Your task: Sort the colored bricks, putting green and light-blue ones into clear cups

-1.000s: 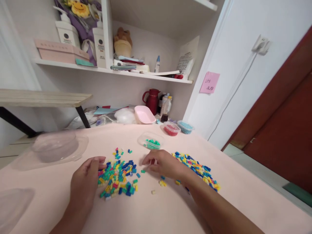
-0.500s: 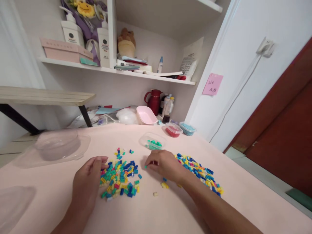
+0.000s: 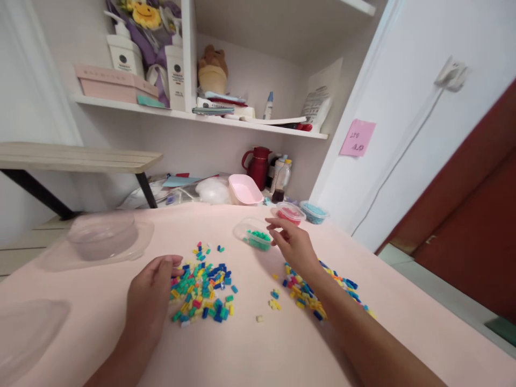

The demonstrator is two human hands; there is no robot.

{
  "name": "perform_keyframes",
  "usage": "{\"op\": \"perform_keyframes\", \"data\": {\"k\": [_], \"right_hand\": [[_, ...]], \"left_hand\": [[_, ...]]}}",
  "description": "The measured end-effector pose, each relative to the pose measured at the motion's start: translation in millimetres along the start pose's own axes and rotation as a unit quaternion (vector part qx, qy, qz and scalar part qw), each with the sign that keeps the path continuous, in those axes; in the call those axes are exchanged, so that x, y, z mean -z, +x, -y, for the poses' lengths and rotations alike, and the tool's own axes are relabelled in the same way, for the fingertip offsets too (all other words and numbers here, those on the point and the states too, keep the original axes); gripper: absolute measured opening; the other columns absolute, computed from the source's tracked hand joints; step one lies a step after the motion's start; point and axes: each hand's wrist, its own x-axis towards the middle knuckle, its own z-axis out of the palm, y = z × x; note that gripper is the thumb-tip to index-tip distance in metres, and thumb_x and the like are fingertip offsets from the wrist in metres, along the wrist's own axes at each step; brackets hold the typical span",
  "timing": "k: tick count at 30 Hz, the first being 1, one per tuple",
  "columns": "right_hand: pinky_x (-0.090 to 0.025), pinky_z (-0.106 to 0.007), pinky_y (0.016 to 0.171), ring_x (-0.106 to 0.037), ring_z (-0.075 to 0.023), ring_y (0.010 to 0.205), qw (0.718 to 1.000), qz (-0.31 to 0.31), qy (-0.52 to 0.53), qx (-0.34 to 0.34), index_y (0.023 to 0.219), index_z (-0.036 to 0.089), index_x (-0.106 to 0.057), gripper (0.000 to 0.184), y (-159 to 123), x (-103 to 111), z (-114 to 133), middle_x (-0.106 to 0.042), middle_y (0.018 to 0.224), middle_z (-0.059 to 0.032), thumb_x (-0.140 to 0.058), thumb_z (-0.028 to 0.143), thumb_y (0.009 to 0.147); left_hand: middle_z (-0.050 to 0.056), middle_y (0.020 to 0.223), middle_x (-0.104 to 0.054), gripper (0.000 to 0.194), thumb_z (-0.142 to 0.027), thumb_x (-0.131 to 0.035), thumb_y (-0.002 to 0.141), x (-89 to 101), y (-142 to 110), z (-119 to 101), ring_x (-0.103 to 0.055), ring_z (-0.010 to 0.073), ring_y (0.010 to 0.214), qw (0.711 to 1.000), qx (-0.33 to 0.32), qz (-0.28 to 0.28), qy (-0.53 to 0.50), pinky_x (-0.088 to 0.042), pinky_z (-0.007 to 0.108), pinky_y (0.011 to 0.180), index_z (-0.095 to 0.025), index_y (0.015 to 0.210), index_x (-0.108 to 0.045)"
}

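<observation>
A mixed pile of small coloured plastic building bricks lies on the pink tabletop. My left hand rests at the pile's left edge, fingers loosely bent and partly apart, with no brick visible in it. Above the right rim of a clear plastic tub is my right hand, its fingers spread and nothing visible between them. Green bricks lie inside that tub. Under and beside my right forearm spreads a second mixed brick pile, partly hidden by the arm.
Farther back stand a tub of red pieces and a tub of blue pieces. A pink basin and a dark red jug are behind. Clear plastic containers sit at left. Several stray bricks lie between the piles.
My right hand has moved away from between the piles, up and right to the tub of green bricks. Its pinched fingers have opened, and the small green brick is gone from them. The left hand stays.
</observation>
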Motion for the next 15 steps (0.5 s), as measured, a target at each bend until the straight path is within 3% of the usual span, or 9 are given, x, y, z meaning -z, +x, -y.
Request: {"op": "perform_keyframes", "data": {"k": [2,5,7,11,15], "right_hand": [[-0.051,-0.026,0.066,-0.065,-0.0148,0.068,0.996,0.085,0.026,0.013,0.1,0.021,-0.072,0.022,-7,-3,18,-0.072,0.087,-0.0033,-0.053,0.024,0.089],[-0.049,-0.024,0.07,-0.064,-0.014,0.076,0.97,0.235,0.032,0.061,0.09,0.022,-0.075,0.02,-18,-10,41,-0.072,0.088,-0.0017,-0.058,0.014,0.085],[-0.049,-0.023,0.072,-0.063,-0.013,0.076,0.951,0.295,0.038,0.08,0.091,0.023,-0.076,0.022,-25,-17,47,-0.071,0.091,-0.0019,-0.061,0.01,0.08],[-0.048,-0.021,0.068,-0.062,-0.0118,0.074,0.933,0.35,0.028,0.078,0.095,0.024,-0.077,0.025,-35,-33,43,-0.068,0.098,-0.003,-0.068,0.01,0.076],[-0.047,-0.022,0.076,-0.063,-0.0135,0.081,0.943,0.321,-0.035,0.076,0.088,0.024,-0.076,0.027,-35,-41,35,-0.068,0.094,-0.0013,-0.062,0.005,0.077]], "left_hand": [[0.004,0.076,-0.074,0.035,-0.048,-0.052,0.076,-0.4,0,0,-0.069,0.0238,0.08,1.0,0.002,0.0,0.0,-0.05,0.031,0.062,-0.021,0.088,-0.071],[0.003,0.078,-0.074,0.034,-0.048,-0.053,0.076,-0.5,0,1,-0.069,0.0234,0.079,1.0,0.001,-0.001,-0.002,-0.051,0.031,0.064,-0.021,0.087,-0.071],[0.003,0.078,-0.074,0.034,-0.048,-0.053,0.076,-0.3,0,1,-0.069,0.0231,0.079,1.0,0.001,-0.002,-0.004,-0.051,0.031,0.064,-0.022,0.087,-0.071],[0.003,0.077,-0.074,0.034,-0.048,-0.053,0.076,-0.1,-2,0,-0.069,0.0232,0.079,1.0,0.005,0.008,0.0,-0.049,0.03,0.061,-0.022,0.087,-0.071],[0.003,0.074,-0.073,0.034,-0.048,-0.052,0.077,-0.8,-3,-2,-0.069,0.0227,0.076,1.0,0.0,0.005,0.008,-0.049,0.03,0.061,-0.022,0.086,-0.071]]}}
